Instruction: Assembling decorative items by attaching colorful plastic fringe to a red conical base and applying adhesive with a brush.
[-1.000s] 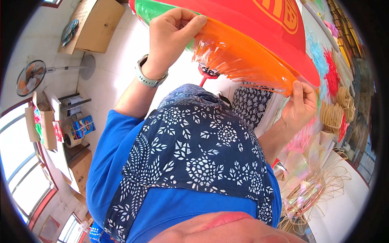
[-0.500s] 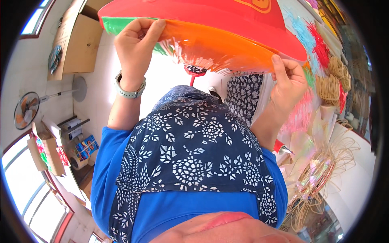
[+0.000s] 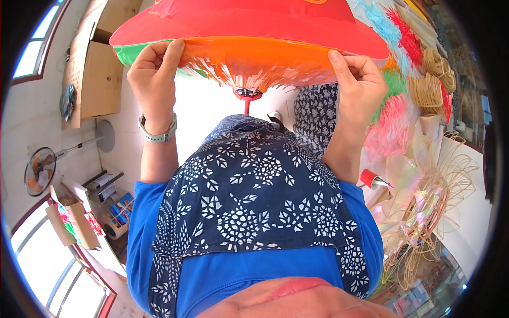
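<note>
A white table [image 3: 464,225] runs along the person's right, crowded with craft stuff. Tall cardboard boxes [image 3: 101,79] stand at the far left, and below them a floor fan [image 3: 41,170] shows its orange blades. The big red rounded body [image 3: 249,24], with its wide brim, fills the top centre; the upper edge cuts it off, and it blocks the view of whatever lies behind it. The person's dark floral apron [image 3: 249,196] takes up the middle. On the table a loose tangle of thin wire loops [image 3: 456,175] spreads over shiny iridescent sheets [image 3: 432,132]. A dark patterned cloth [image 3: 316,114] hangs beyond the apron, partly covered by the right forearm. The orange fringed strip [image 3: 254,55] lies just under the red brim, stretched between the two hands, cut ends pointing down. A pink fringe bundle [image 3: 389,127] and tan coils [image 3: 426,93] sit near the right side. The left hand [image 3: 154,69] pinches the strip's left part between thumb and fingers, hiding some of a green strip [image 3: 127,54]; the right hand [image 3: 360,79] pinches the other end, thumb uppermost. Smallest is a red cylinder [image 3: 367,177] with a pointed tip, beside the right forearm.
</note>
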